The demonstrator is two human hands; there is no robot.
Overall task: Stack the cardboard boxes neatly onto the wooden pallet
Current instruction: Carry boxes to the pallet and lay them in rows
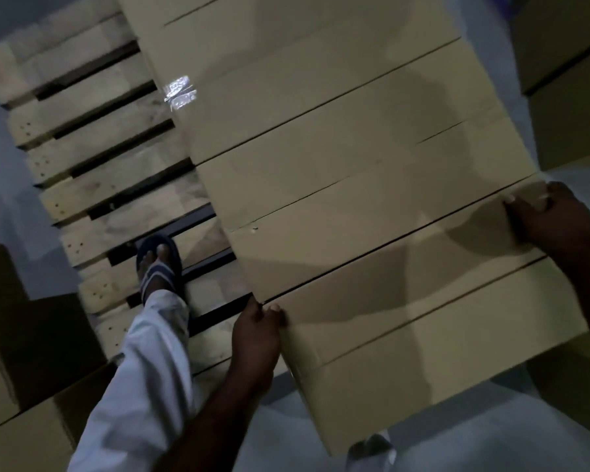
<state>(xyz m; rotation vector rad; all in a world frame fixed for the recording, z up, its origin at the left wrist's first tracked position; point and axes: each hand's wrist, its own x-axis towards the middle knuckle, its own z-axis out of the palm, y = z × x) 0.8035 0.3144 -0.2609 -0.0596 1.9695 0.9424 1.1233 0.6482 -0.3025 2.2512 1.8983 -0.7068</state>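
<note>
both hands grip a cardboard box at lower right of the frame: left hand closed on its near-left corner, right hand on its far-right edge. it joins a row of boxes covering the right of the wooden pallet; left slats remain bare, and more boxes wait upper right.

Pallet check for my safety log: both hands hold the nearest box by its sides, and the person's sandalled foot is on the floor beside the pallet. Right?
Not quite. The head view shows the foot on the pallet slats, not the floor. Both hands, left and right, do hold the box.
</note>
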